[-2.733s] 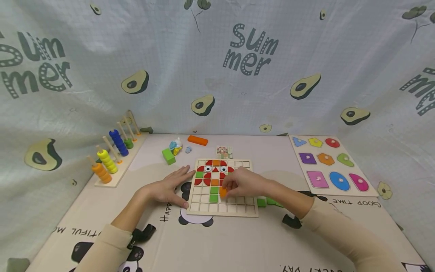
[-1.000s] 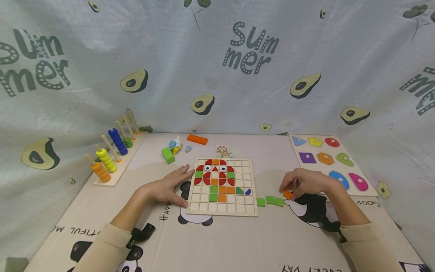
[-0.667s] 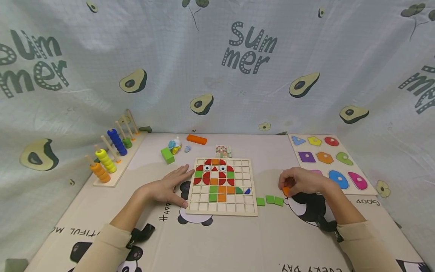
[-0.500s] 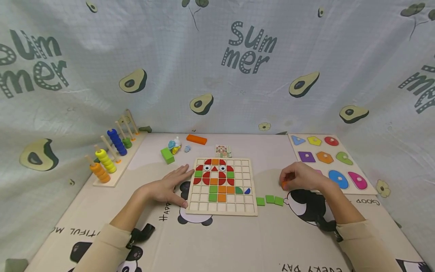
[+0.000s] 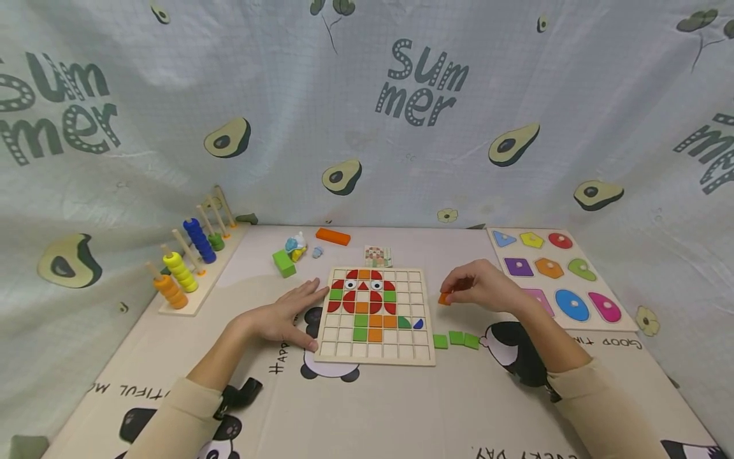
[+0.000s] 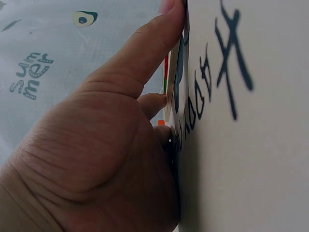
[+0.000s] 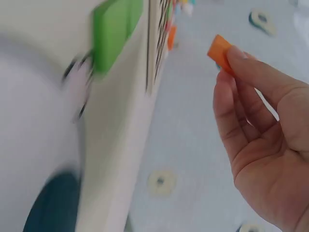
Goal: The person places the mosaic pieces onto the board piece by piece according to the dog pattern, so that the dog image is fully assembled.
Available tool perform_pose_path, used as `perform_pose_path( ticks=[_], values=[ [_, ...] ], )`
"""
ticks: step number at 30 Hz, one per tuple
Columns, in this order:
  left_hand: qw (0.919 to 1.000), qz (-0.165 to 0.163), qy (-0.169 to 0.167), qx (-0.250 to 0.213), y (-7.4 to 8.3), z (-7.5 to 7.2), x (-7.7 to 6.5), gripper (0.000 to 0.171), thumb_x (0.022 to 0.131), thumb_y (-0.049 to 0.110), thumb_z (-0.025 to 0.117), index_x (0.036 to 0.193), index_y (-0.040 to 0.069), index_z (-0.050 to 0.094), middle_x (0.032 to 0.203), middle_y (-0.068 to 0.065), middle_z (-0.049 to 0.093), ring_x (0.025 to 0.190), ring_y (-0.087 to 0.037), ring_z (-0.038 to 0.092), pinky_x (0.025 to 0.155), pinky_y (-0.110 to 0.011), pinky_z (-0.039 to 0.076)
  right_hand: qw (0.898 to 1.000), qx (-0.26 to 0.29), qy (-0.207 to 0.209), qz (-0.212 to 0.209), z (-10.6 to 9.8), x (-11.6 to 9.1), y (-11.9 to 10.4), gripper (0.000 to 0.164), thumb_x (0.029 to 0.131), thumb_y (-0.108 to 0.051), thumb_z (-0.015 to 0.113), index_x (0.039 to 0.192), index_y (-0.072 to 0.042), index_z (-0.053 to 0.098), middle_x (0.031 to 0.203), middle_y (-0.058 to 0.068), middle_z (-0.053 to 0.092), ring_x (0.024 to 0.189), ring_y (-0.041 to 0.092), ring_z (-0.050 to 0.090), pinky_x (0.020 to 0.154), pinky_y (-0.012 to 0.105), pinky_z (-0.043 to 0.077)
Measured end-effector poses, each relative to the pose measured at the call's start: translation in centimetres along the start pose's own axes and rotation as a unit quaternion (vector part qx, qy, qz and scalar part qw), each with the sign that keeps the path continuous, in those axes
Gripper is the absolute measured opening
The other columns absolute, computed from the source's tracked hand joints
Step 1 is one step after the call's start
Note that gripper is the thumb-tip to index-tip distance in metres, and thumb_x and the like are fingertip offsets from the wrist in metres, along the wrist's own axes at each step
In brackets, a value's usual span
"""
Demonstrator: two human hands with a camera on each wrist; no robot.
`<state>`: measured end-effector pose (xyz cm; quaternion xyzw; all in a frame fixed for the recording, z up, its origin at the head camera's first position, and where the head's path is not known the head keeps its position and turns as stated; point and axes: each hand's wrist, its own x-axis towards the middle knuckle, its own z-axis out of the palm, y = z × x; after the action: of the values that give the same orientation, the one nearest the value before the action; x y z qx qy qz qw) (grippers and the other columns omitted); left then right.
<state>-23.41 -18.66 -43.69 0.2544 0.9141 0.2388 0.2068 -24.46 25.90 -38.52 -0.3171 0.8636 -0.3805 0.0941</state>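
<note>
Between thumb and fingers my right hand (image 5: 482,285) pinches an orange square tile (image 7: 220,53), held above the table to the right of the wooden grid board (image 5: 344,350). Red, green, orange, white and blue pieces on the board form an owl-like picture in its upper left and middle. A green quarter-round piece (image 5: 404,322) and a small blue piece (image 5: 418,324) sit in its right-hand cells. My left hand (image 5: 287,315) rests on the table with fingers spread, its thumb and fingertips touching the board's left edge. Several green square tiles (image 5: 456,338) lie right of the board.
Behind the board lies a small picture card (image 5: 378,256). An orange block (image 5: 333,236), a green block (image 5: 284,263) and a small figurine (image 5: 296,245) stand further back left. A peg stacker (image 5: 201,290) is at far left, a shape puzzle (image 5: 504,280) at far right.
My right hand has left an orange tile on the board, picked up another at the right, and carried it left toward the board. My left hand stays at the board's edge.
</note>
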Motion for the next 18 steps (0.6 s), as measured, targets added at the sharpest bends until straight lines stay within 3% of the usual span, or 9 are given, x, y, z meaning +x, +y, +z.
perform_pose_path(
  ticks=[8, 12, 18],
  values=[
    [1.0, -0.002, 0.0, -0.001, 0.2, -0.1, -0.1, 0.114, 0.063, 0.065, 0.077, 0.154, 0.034, 0.017, 0.162, 0.003, 0.0, 0.148, -0.023, -0.005, 0.116, -0.056, 0.007, 0.997, 0.014, -0.072, -0.025, 3.6, 3.4, -3.5, 0.01, 0.084, -0.011, 0.074, 0.092, -0.017, 0.073, 0.087, -0.005, 0.071, 0.074, 0.014, 0.063, 0.072, 0.028, 0.056],
    [1.0, -0.001, -0.002, -0.002, 0.4, -0.1, -0.2, 0.113, 0.064, 0.064, 0.078, 0.154, 0.032, 0.017, 0.162, 0.003, 0.0, 0.148, -0.024, -0.005, 0.116, -0.056, 0.006, 0.994, -0.01, -0.104, -0.044, 5.5, 4.4, -4.5, 0.011, 0.082, -0.007, 0.075, 0.092, -0.012, 0.074, 0.086, -0.003, 0.071, 0.072, 0.011, 0.062, 0.07, 0.026, 0.056],
    [1.0, -0.002, -0.004, -0.005, 0.4, -0.3, -0.2, 0.112, 0.065, 0.063, 0.078, 0.154, 0.033, 0.017, 0.162, 0.003, 0.0, 0.148, -0.023, -0.005, 0.116, -0.056, 0.006, 0.988, -0.069, -0.134, -0.042, 7.4, 5.3, -5.5, 0.012, 0.082, -0.013, 0.076, 0.093, -0.016, 0.076, 0.086, -0.008, 0.071, 0.074, 0.006, 0.06, 0.07, 0.022, 0.054]
  ],
)
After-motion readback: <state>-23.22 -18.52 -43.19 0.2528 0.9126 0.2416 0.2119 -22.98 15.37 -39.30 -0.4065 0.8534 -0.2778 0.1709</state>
